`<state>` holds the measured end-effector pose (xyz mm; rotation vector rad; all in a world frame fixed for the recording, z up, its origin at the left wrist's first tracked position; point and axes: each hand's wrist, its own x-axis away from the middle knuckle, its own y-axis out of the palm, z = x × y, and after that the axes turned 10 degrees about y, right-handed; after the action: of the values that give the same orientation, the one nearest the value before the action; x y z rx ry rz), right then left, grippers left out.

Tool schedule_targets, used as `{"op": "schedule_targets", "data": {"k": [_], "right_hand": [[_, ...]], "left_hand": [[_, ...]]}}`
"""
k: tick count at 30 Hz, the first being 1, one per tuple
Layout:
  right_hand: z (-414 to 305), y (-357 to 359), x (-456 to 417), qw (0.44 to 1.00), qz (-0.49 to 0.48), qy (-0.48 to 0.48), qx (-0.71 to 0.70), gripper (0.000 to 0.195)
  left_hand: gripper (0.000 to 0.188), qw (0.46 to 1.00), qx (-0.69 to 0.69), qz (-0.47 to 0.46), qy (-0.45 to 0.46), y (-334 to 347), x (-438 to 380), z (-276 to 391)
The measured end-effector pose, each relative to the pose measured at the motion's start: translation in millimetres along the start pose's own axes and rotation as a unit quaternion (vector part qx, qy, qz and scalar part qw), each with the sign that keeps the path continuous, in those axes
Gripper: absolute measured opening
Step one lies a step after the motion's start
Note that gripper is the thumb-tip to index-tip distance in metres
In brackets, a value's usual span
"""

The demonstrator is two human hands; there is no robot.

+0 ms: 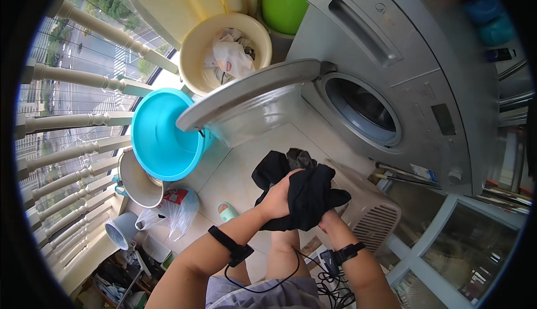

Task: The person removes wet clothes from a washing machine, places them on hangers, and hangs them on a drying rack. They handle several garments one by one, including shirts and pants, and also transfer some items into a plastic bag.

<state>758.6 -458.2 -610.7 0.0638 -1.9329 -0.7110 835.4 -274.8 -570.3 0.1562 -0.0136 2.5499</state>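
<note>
A bundle of black cloth [312,191] is held in front of my knees, above the tiled floor. From the left, my left hand [280,197] grips it, with part of the fingers buried in the folds. My right hand [329,221] supports the bundle from below and is mostly hidden by it. A dark grey piece of fabric [300,158] pokes out at the far side. Beyond the cloth, the front-loading washing machine [419,111] has its round door [251,99] swung wide. The drum opening [361,109] looks dark inside.
Left of the door stand a turquoise basin [161,137] and a cream tub [186,53] containing crumpled items. A green bucket [285,6] is behind. A beige slatted plastic bin [373,216] is near my right arm. Plastic bags [180,210] lie by the balustrade [84,120]. A cable [335,284] hangs between my wrists.
</note>
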Motion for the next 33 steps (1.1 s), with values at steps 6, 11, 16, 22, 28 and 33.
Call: {"op": "schedule_targets", "data": {"k": [6, 11, 16, 22, 28, 33], "right_hand": [[-69, -27, -23, 0.995, -0.010, -0.050, 0.091, 0.055], [-127, -64, -40, 0.959, -0.116, -0.072, 0.249, 0.056], [-234, -127, -121, 0.980, 0.152, -0.131, -0.009, 0.052], [-341, -255, -257, 0.846, 0.251, -0.311, -0.352, 0.048], [-377, -273, -320, 0.809, 0.269, -0.399, -0.337, 0.047], [-342, -258, -300, 0.795, 0.297, -0.452, -0.274, 0.047]], "left_hand": [[0.067, 0.989, -0.007, -0.014, 0.145, 1, -61, -28], [0.063, 0.997, -0.061, 0.004, 0.049, -1, -95, -56], [0.064, 0.994, -0.052, 0.096, -0.002, -19, -94, -87], [0.066, 0.997, 0.001, 0.075, 0.034, -42, -76, -109], [0.057, 0.988, -0.053, -0.065, 0.132, -57, -68, -150], [0.055, 0.990, -0.071, -0.071, 0.100, -67, -79, -128]]}}
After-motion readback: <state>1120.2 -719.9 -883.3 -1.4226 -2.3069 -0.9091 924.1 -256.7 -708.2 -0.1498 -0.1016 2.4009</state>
